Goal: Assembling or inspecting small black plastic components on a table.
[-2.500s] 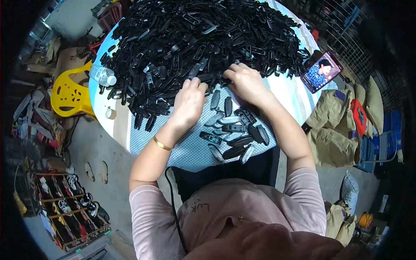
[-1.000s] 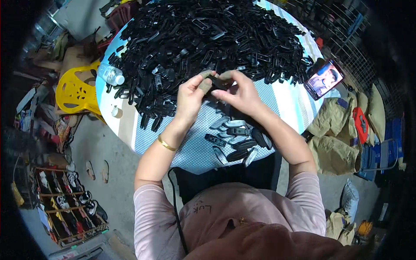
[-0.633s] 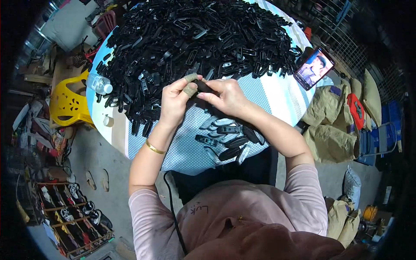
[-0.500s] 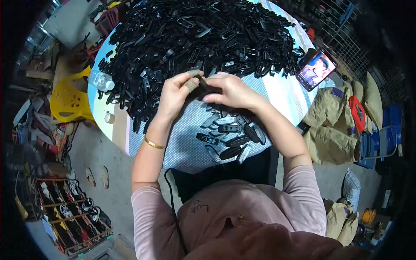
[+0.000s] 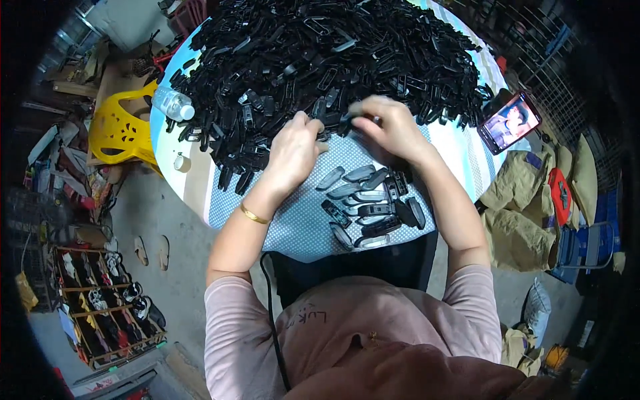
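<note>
Both left hand (image 5: 293,153) and right hand (image 5: 395,133) (can't tell either grip) flank bare cloth (image 5: 345,151) edging black pieces (image 5: 307,73).

Downward head-worn fisheye view

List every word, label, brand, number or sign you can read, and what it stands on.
Pinkish shirt: dark lettering on the front; wording withheld.
Phone: any screen text is too small to read.
Clear bottle: no legible label.
Black pieces: any markings too small to read.
</note>
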`<control>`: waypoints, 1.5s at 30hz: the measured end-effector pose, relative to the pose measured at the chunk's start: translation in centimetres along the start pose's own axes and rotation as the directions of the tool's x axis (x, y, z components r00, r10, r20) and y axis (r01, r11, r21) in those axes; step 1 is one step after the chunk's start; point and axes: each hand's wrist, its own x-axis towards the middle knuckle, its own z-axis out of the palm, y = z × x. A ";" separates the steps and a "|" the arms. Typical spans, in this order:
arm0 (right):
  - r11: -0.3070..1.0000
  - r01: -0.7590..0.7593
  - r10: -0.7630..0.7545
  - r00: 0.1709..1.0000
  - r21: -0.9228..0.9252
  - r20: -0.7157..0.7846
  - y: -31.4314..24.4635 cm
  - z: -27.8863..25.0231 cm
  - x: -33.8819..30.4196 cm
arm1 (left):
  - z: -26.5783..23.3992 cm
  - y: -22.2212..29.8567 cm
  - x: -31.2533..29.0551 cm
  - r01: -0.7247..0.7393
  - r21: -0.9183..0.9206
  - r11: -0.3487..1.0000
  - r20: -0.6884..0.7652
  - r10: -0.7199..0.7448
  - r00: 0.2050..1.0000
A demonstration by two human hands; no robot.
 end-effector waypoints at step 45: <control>0.833 -0.398 0.369 0.917 0.384 0.149 -2.6 2.3 -0.8 | 1.6 0.1 1.2 0.099 -0.993 0.056 0.089 -0.167 0.982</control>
